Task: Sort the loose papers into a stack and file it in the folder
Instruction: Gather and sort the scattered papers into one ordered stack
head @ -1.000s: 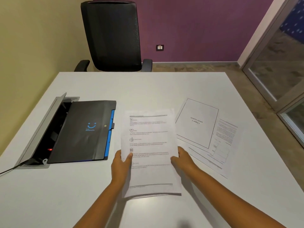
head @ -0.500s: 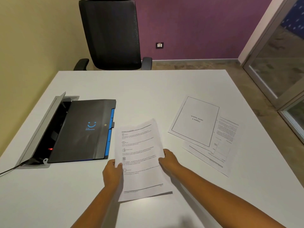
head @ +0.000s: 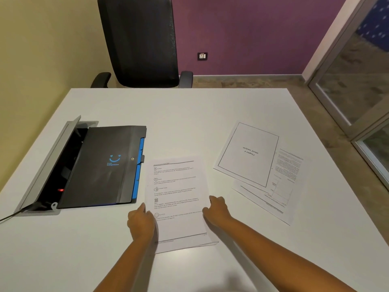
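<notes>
A small stack of printed sheets [head: 176,197] lies nearly flat on the white table [head: 189,114] right in front of me, its lower right corner fanned slightly. My left hand [head: 140,222] grips the stack's left edge and my right hand [head: 216,209] grips its right edge, fingers curled. The black folder [head: 101,167] with blue tabs and a blue smile mark lies closed to the left of the stack. To the right lie loose papers: a framed title page [head: 246,154] on top, a text page [head: 288,178] under it, and another sheet [head: 252,197] below.
The folder partly covers an open grey cable box [head: 52,157] set in the table, with a cable [head: 8,217] running off the left edge. A black office chair [head: 139,39] stands at the far side. A glass door [head: 357,91] is to the right.
The sheets were held up and tilted between both hands; they have come down and toward me and now lie almost flat on the table. Both hands stayed at the edges.
</notes>
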Action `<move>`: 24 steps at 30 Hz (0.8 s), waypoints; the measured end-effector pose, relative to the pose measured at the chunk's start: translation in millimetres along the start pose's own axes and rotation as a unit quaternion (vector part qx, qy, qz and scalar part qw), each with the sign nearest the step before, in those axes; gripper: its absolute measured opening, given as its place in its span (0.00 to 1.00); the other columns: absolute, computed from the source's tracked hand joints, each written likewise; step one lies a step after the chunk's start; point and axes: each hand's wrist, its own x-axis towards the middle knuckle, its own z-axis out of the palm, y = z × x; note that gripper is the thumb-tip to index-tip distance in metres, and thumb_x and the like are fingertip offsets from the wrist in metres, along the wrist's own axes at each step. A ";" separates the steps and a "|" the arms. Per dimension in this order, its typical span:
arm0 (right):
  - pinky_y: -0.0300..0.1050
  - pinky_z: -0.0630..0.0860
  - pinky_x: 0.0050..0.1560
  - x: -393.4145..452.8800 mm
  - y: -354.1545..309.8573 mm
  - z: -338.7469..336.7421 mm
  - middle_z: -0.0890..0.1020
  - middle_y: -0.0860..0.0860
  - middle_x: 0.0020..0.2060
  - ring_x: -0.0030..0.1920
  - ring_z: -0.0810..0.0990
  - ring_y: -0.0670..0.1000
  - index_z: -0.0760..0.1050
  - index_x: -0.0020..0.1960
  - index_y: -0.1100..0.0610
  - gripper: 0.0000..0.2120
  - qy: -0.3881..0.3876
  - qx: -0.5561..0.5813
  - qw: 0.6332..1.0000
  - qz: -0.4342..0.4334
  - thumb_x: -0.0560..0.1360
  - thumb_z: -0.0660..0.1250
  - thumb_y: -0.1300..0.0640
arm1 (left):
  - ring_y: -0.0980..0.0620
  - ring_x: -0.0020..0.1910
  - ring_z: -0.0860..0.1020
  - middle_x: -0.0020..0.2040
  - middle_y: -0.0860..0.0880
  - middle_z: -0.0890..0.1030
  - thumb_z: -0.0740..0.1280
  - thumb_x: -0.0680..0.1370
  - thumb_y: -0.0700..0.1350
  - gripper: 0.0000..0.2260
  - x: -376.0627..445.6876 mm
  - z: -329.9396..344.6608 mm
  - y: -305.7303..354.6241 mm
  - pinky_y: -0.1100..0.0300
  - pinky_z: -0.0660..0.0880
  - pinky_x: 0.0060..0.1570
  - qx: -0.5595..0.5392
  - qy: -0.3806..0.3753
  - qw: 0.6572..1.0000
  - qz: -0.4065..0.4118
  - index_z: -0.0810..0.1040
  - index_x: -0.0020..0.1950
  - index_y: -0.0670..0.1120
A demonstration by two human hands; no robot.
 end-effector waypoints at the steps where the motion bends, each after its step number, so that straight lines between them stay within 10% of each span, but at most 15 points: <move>1: 0.44 0.69 0.53 2.8 -0.3 -0.3 0.68 0.58 0.60 0.53 0.74 0.56 0.70 0.55 0.58 0.09 -0.003 0.003 1.000 0.002 0.76 0.60 0.56 | 0.43 0.44 0.77 0.53 0.36 0.78 0.61 0.78 0.37 0.08 3.2 -0.6 1.2 0.56 0.75 0.41 0.008 -0.001 1.000 0.003 0.76 0.53 0.35; 6: 0.32 0.60 0.31 10.6 1.5 -4.2 0.64 0.51 0.44 0.31 0.62 0.45 0.54 0.33 0.46 0.19 -0.014 0.048 0.998 -0.047 0.74 0.62 0.58 | 0.37 0.51 0.77 0.54 0.35 0.76 0.63 0.77 0.39 0.08 12.8 -6.1 3.9 0.45 0.77 0.52 0.066 0.008 0.998 0.023 0.73 0.52 0.35; 9: 0.38 0.69 0.49 9.4 17.8 -11.7 0.69 0.56 0.53 0.52 0.71 0.52 0.72 0.53 0.48 0.09 0.028 0.044 0.996 -0.066 0.74 0.66 0.55 | 0.37 0.56 0.74 0.58 0.35 0.74 0.65 0.76 0.40 0.14 10.7 -5.1 2.5 0.43 0.75 0.55 0.079 0.032 0.995 0.045 0.73 0.61 0.37; 11: 0.44 0.66 0.60 11.1 34.1 -23.0 0.69 0.53 0.61 0.62 0.65 0.55 0.68 0.67 0.51 0.27 0.101 -0.001 0.992 -0.074 0.70 0.70 0.49 | 0.38 0.60 0.71 0.61 0.37 0.73 0.66 0.75 0.40 0.17 6.6 -3.2 2.6 0.43 0.72 0.56 0.072 0.060 0.994 0.055 0.72 0.64 0.40; 17: 0.56 0.53 0.74 29.8 75.6 -72.3 0.53 0.56 0.77 0.76 0.51 0.60 0.49 0.76 0.49 0.47 0.174 -0.123 0.977 -0.018 0.67 0.71 0.38 | 0.42 0.61 0.70 0.60 0.40 0.74 0.65 0.75 0.37 0.11 1.0 12.5 11.6 0.46 0.72 0.59 0.031 0.027 0.993 0.109 0.76 0.58 0.42; 24: 0.63 0.51 0.73 39.0 97.4 -79.8 0.48 0.54 0.77 0.77 0.47 0.59 0.46 0.77 0.48 0.44 0.112 -0.162 0.980 0.019 0.71 0.65 0.36 | 0.43 0.59 0.70 0.58 0.41 0.75 0.63 0.76 0.35 0.09 -3.6 23.9 21.6 0.49 0.73 0.57 0.022 -0.008 0.991 0.135 0.78 0.54 0.41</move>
